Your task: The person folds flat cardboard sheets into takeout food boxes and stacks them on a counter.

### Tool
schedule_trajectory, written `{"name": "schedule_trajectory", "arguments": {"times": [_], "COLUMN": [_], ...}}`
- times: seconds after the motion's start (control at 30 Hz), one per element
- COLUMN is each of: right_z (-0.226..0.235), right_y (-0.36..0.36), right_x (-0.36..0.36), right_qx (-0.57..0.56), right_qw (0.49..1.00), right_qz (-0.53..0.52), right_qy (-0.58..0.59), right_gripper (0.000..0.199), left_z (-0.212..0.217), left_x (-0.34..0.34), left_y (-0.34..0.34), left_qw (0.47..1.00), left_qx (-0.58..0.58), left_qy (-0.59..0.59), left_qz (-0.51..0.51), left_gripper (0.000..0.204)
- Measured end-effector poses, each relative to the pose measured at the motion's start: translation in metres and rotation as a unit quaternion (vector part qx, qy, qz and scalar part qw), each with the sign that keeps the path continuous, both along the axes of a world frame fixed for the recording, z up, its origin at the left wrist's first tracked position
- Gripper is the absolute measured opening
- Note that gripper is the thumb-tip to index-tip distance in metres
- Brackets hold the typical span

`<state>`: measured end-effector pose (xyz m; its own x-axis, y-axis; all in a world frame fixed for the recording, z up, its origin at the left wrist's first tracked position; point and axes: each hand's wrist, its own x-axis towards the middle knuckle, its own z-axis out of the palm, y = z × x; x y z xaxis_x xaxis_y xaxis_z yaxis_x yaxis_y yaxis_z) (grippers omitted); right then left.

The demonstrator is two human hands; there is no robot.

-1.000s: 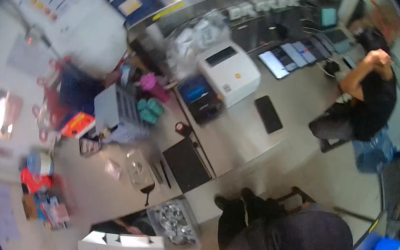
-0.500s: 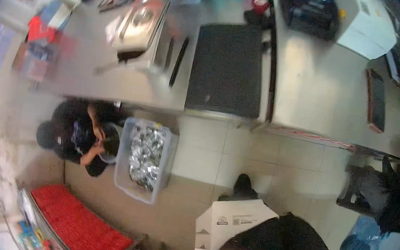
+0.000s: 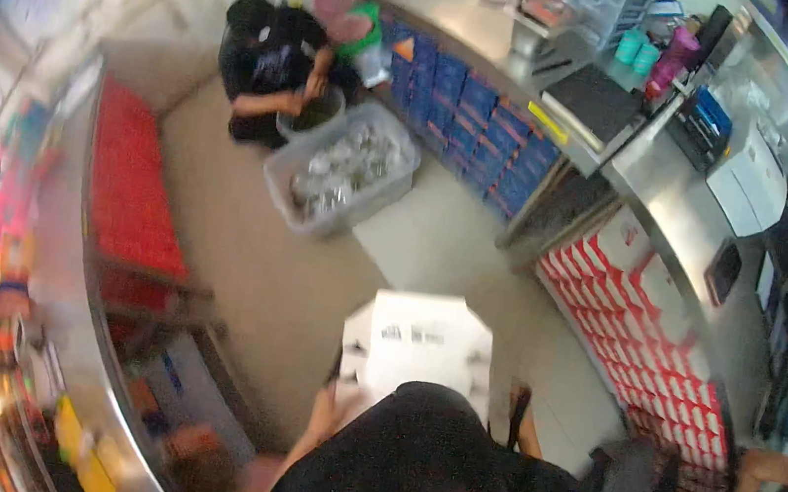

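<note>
A white cardboard box (image 3: pixel 415 348) with dark slots along its sides is held in front of my dark shirt. At its left edge is my left hand (image 3: pixel 338 412), closed on the cardboard, with the fingertips partly hidden. Just past the box's right edge, my right hand (image 3: pixel 528 441) shows only in part beside a narrow dark object (image 3: pixel 520 402). The fingers of that hand are hidden, and I cannot tell what they hold. My shirt covers the near end of the box.
Ahead, a crouching person (image 3: pixel 274 61) works over a bucket (image 3: pixel 316 116) beside a translucent tub (image 3: pixel 288 182) of silvery packets. Steel counters (image 3: pixel 661 182) run along the right, with stacked red-and-white boxes (image 3: pixel 639 348) beneath. Red packs (image 3: pixel 130 171) line the left; another arm (image 3: pixel 767 472) shows far right.
The view has swung left, and the counters now lie toward the upper right. The white box has come into fuller view, upright before me, and my hands at its sides now show.
</note>
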<state>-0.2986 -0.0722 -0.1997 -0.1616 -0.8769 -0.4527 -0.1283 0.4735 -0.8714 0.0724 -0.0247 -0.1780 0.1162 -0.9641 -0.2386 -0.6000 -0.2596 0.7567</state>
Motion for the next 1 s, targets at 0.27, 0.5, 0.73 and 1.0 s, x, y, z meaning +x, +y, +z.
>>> {"name": "schedule_trajectory", "arguments": {"times": [0.27,0.5,0.73,1.0], "right_z": [0.068,0.027,0.019,0.008], "right_y": [0.028,0.039,0.049,0.078], "right_x": [0.044,0.024,0.017,-0.007], "right_qx": [-0.046,-0.054,-0.030,0.028], "right_qw": [0.998,0.993,0.990,0.995], "right_qz": [0.042,0.097,0.119,0.088], "right_qy": [0.021,-0.033,-0.071,0.038], "right_gripper": [0.033,0.032,0.030,0.041], "left_z": [0.017,-0.009,0.030,0.020], "left_x": [0.016,0.022,0.065,0.026], "left_y": [0.072,0.074,0.100,0.113], "left_qw": [0.994,0.988,0.913,0.989], "left_qx": [-0.003,-0.123,0.212,-0.081], "left_qy": [0.055,-0.019,0.239,-0.079], "left_qz": [0.093,-0.091,-0.256,-0.098], "left_gripper": [0.028,0.039,0.031,0.043]}}
